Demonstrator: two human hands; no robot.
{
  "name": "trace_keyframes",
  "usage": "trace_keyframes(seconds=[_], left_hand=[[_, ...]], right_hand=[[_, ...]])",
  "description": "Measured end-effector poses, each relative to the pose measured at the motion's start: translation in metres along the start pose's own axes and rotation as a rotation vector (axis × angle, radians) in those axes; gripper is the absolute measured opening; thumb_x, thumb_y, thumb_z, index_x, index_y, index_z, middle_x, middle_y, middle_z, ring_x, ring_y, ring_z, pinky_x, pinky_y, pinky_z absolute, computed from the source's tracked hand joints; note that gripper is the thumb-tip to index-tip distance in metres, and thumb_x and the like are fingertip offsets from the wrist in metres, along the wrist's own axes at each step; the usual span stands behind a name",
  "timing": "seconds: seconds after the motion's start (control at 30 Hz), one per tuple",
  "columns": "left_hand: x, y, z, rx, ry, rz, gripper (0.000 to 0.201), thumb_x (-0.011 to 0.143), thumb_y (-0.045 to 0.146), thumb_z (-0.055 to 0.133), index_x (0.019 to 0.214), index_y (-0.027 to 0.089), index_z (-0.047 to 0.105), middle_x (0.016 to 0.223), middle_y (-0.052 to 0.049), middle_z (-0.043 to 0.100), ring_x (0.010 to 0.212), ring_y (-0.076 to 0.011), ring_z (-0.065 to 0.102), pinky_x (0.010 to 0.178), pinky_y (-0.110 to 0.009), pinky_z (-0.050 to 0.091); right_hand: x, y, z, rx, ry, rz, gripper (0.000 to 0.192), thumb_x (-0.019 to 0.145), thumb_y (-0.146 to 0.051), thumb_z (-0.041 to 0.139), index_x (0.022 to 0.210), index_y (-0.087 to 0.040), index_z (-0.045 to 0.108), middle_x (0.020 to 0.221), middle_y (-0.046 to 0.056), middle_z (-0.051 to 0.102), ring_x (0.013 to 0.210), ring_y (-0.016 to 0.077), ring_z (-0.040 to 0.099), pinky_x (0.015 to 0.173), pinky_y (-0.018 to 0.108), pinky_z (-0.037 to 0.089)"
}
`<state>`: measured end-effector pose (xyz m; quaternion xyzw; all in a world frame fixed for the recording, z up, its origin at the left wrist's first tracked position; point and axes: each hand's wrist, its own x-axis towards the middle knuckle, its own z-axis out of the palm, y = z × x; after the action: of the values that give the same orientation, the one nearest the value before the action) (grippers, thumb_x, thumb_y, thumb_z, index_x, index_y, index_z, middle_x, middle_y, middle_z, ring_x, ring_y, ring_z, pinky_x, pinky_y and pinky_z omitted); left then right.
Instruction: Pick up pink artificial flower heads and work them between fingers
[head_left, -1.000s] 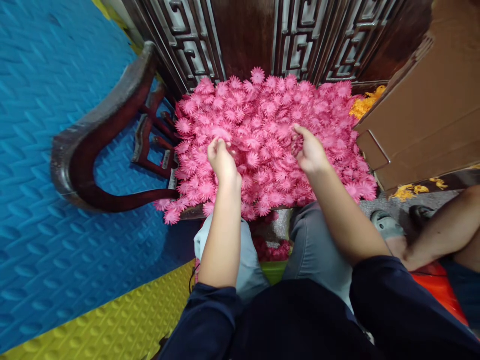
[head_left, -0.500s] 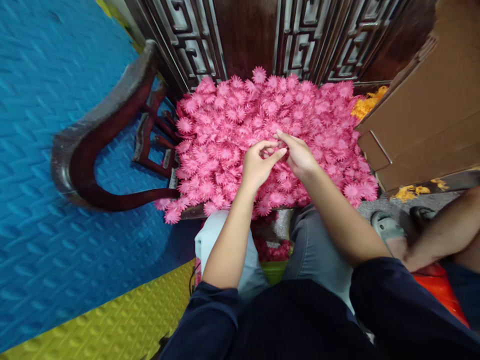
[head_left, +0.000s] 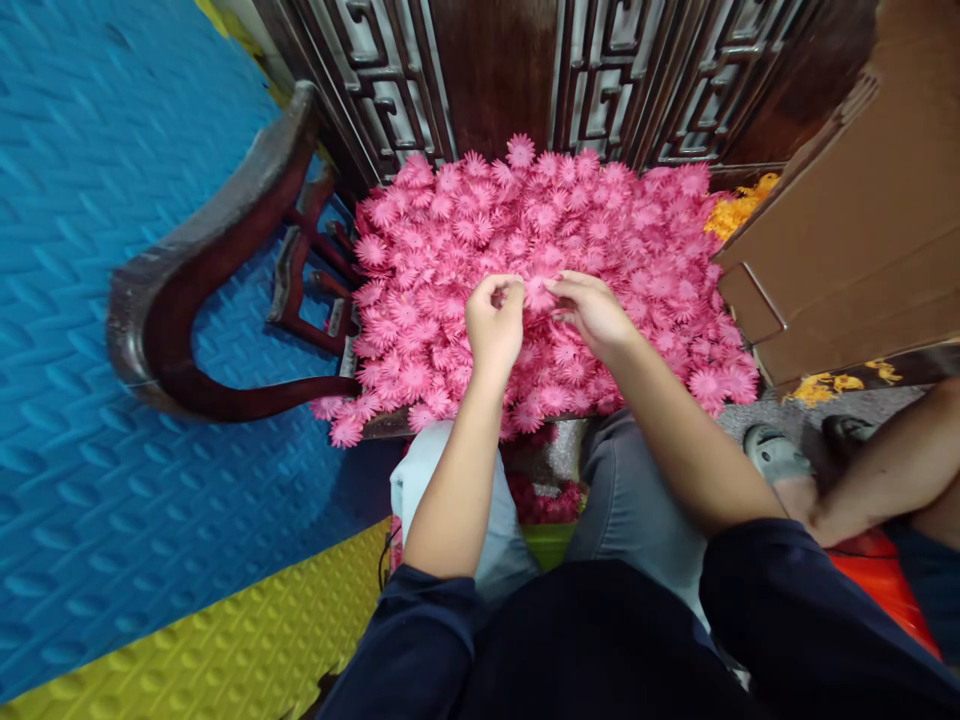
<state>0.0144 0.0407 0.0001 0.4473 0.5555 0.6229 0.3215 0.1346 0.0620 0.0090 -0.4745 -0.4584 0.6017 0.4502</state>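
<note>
Above the pink flower heap [head_left: 637, 240], left hand [head_left: 493, 325] and right hand [head_left: 596, 315] pinch one pink flower [head_left: 537, 294], wrists bent.

Left hand [head_left: 493, 325] and right hand [head_left: 594, 314] meet ahead, fingertips pinched, forearms angled inward.

We have one view, worn on the head, looking forward and steeply down from close above our lap. The pink flower heap [head_left: 540, 270] sits at twelve o'clock, the blue mat [head_left: 90, 300] at nine.
</note>
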Motion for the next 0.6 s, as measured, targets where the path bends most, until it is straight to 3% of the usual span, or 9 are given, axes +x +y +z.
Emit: trace_keyframes(seconds=[0.13,0.23,0.33,0.43,0.6], left_hand=[[0.0,-0.001,-0.003,0.05,0.025,0.017,0.009,0.08,0.016,0.054,0.077,0.017,0.062,0.077,-0.002,0.065,0.075,-0.0123,0.059,0.075,-0.024,0.046],[-0.004,0.005,-0.006,0.241,0.079,0.156,0.009,0.081,0.02,0.058,0.089,0.019,0.062,0.087,-0.003,0.062,0.082,-0.014,0.058,0.081,-0.027,0.044],[-0.009,0.014,-0.006,0.468,0.119,0.282,0.01,0.08,0.023,0.062,0.089,0.021,0.065,0.094,-0.004,0.061,0.094,-0.0179,0.057,0.091,-0.032,0.041],[-0.011,0.017,-0.007,0.605,0.111,0.345,0.011,0.079,0.03,0.065,0.087,0.024,0.069,0.095,-0.005,0.061,0.098,-0.0213,0.055,0.094,-0.035,0.039],[-0.01,0.014,-0.007,0.681,0.033,0.381,0.025,0.078,0.036,0.066,0.101,0.028,0.071,0.101,-0.006,0.06,0.098,-0.0227,0.053,0.094,-0.037,0.038]], right_hand=[[-0.002,-0.002,0.002,-0.017,0.007,-0.043,0.029,0.057,-0.035,0.078,0.061,-0.016,0.057,0.056,-0.004,0.053,0.056,0.0064,0.044,0.057,0.022,0.036],[0.0,0.0,0.003,0.002,0.036,-0.102,0.033,0.053,-0.038,0.081,0.06,-0.016,0.058,0.058,-0.004,0.053,0.057,0.0069,0.044,0.058,0.022,0.036],[0.002,0.003,0.002,0.002,0.041,-0.135,0.033,0.054,-0.039,0.081,0.061,-0.016,0.059,0.058,-0.004,0.053,0.058,0.0069,0.043,0.058,0.022,0.035],[0.001,0.003,0.001,-0.004,0.017,-0.13,0.031,0.056,-0.038,0.081,0.062,-0.016,0.06,0.058,-0.004,0.053,0.057,0.0066,0.044,0.058,0.022,0.035],[-0.001,-0.002,0.002,0.03,-0.005,-0.085,0.024,0.061,-0.031,0.077,0.063,-0.015,0.06,0.057,-0.005,0.053,0.052,0.0046,0.04,0.056,0.021,0.035]])
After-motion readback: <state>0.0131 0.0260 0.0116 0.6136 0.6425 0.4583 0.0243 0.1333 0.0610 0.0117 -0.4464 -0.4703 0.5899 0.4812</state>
